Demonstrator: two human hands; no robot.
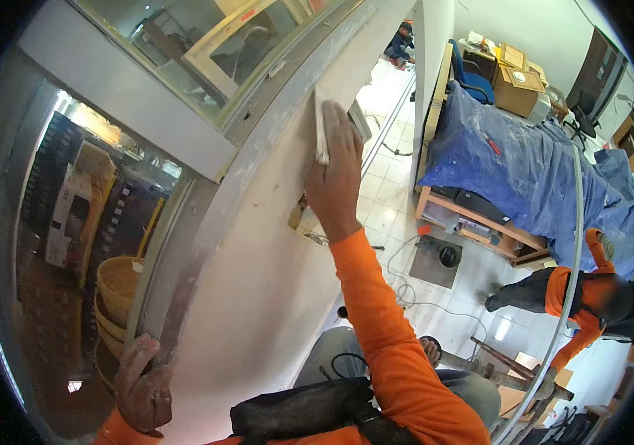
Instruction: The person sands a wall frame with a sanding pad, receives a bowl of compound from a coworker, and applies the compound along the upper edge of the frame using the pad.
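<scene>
My right hand [337, 172] reaches up in an orange sleeve and presses a pale sanding block [321, 126] flat against the white plastered wall [272, 252], just below the grey window frame [287, 96]. My left hand [141, 386], dusty with plaster, rests with spread fingers against the metal frame edge at the lower left and holds nothing.
Glass panes [87, 222] to the left show stacked baskets and boxes behind. Below me a co-worker in orange [584, 297] holds a long white strip [573, 245]. A blue tarp [532, 170] covers a wooden bench; cables lie on the tiled floor [436, 289].
</scene>
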